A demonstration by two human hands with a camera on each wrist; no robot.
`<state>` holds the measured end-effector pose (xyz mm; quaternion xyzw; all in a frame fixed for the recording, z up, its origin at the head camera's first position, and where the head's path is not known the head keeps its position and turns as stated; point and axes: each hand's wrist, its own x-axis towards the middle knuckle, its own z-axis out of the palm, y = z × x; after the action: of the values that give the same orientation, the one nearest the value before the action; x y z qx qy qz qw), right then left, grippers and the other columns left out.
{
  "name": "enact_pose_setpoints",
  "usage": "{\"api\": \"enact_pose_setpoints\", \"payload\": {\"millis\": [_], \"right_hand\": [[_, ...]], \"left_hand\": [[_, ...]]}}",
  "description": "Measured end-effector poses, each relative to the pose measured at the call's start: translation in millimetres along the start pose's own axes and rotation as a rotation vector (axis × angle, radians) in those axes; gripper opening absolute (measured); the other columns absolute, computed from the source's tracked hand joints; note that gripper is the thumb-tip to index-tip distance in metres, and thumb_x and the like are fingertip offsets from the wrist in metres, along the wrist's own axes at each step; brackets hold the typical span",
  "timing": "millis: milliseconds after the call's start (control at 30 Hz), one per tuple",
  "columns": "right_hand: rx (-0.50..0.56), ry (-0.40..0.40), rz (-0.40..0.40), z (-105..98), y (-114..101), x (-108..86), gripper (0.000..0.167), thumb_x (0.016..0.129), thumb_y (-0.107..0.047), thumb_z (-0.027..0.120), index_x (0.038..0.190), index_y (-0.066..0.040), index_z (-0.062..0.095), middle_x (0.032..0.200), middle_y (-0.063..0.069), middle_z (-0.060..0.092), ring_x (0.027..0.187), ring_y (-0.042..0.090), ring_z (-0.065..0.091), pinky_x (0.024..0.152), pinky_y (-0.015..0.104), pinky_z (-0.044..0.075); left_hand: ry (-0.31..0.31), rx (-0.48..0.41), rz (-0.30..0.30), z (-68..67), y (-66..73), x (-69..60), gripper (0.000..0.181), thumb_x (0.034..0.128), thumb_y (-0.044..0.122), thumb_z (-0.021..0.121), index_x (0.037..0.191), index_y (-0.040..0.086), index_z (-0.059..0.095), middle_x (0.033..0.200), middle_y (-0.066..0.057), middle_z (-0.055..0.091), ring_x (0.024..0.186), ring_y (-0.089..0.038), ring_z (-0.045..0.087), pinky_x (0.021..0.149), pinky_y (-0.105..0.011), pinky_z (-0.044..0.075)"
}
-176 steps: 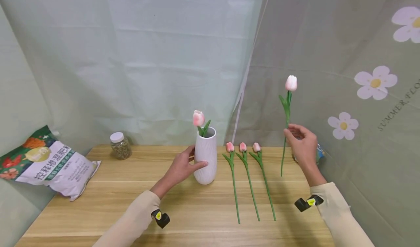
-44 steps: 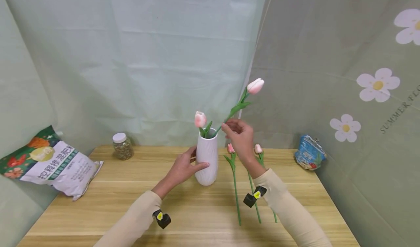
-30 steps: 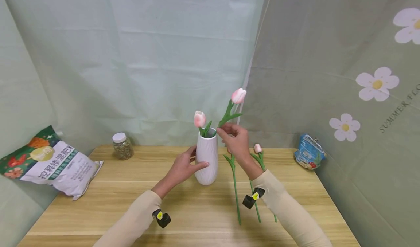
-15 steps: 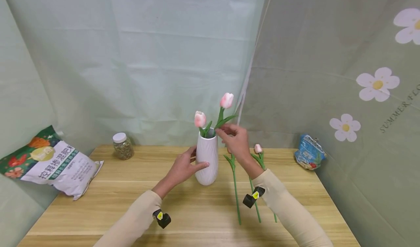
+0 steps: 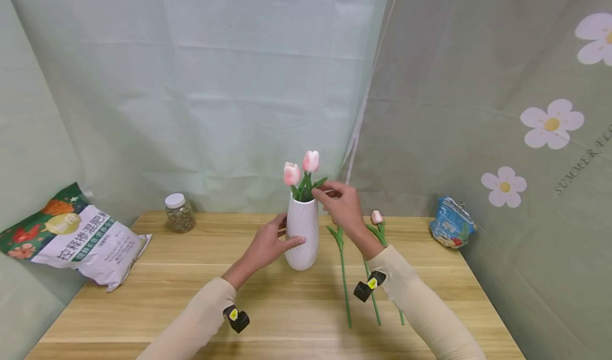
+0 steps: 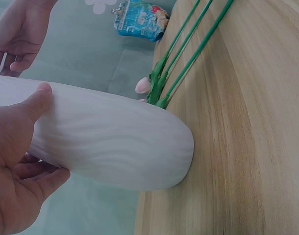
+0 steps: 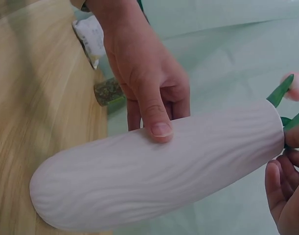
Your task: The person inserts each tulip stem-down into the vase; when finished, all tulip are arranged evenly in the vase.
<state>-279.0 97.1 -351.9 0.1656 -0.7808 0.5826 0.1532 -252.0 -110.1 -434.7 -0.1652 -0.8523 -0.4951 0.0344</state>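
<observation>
Curling wide round the wavy-ridged white vase (image 5: 302, 227), left fingers (image 6: 46, 183) hold it while right fingers (image 5: 322, 195) pinch a leafy pink tulip (image 5: 311, 161).

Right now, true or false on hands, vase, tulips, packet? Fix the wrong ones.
1. The left hand holds the white vase. True.
2. The vase lies on its side. False: it stands upright on the table.
3. The right hand pinches a tulip at the vase's mouth. True.
4. Every tulip is in the vase. False: three tulips lie on the table.
5. The blue packet is right of the vase in the head view. True.
</observation>
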Motion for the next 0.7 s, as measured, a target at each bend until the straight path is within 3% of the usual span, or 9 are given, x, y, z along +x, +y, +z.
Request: {"api": "enact_pose_setpoints", "payload": {"millis": [133, 333, 567, 700], "right_hand": [[-0.025, 0.016, 0.025, 0.1, -1.4, 0.4, 0.019, 0.093, -0.025, 0.077, 0.101, -0.008, 0.078, 0.098, 0.007, 0.074, 0.081, 0.025, 0.070, 0.054, 0.027, 0.055], [-0.052, 0.026, 0.060, 0.5, -1.5, 0.7, 0.023, 0.091, -0.030, 0.079, 0.101, -0.010, 0.077, 0.096, 0.004, 0.074, 0.083, 0.021, 0.069, 0.059, 0.026, 0.058], [-0.018, 0.008, 0.025, -8.8, 3.0, -4.7, 0.028, 0.092, -0.027, 0.078, 0.112, -0.008, 0.077, 0.100, 0.006, 0.074, 0.082, 0.022, 0.068, 0.059, 0.026, 0.056], [0.004, 0.002, 0.010, -20.5, 8.0, -9.1, 0.028, 0.093, -0.026, 0.077, 0.115, -0.009, 0.076, 0.104, 0.009, 0.074, 0.088, 0.022, 0.069, 0.068, 0.028, 0.060]], "left_hand": [[0.001, -0.001, -0.002, 0.7, -0.4, 0.2, 0.082, 0.0876, 0.040, 0.082, 0.150, 0.002, 0.044, 0.142, -0.017, 0.059, 0.129, -0.032, 0.059, 0.107, -0.049, 0.052], [0.001, -0.005, 0.004, 0.8, 0.7, 0.4, 0.083, 0.0876, 0.039, 0.082, 0.151, 0.002, 0.043, 0.142, -0.018, 0.059, 0.130, -0.033, 0.059, 0.108, -0.050, 0.051], [-0.003, 0.005, -0.003, 0.9, 1.0, -0.3, 0.083, 0.0879, 0.040, 0.081, 0.151, 0.002, 0.043, 0.142, -0.018, 0.058, 0.130, -0.034, 0.058, 0.108, -0.050, 0.051], [-0.004, 0.005, -0.015, 0.7, 1.0, 0.2, 0.083, 0.0879, 0.040, 0.081, 0.151, 0.002, 0.043, 0.142, -0.018, 0.058, 0.130, -0.033, 0.058, 0.108, -0.050, 0.051]]}}
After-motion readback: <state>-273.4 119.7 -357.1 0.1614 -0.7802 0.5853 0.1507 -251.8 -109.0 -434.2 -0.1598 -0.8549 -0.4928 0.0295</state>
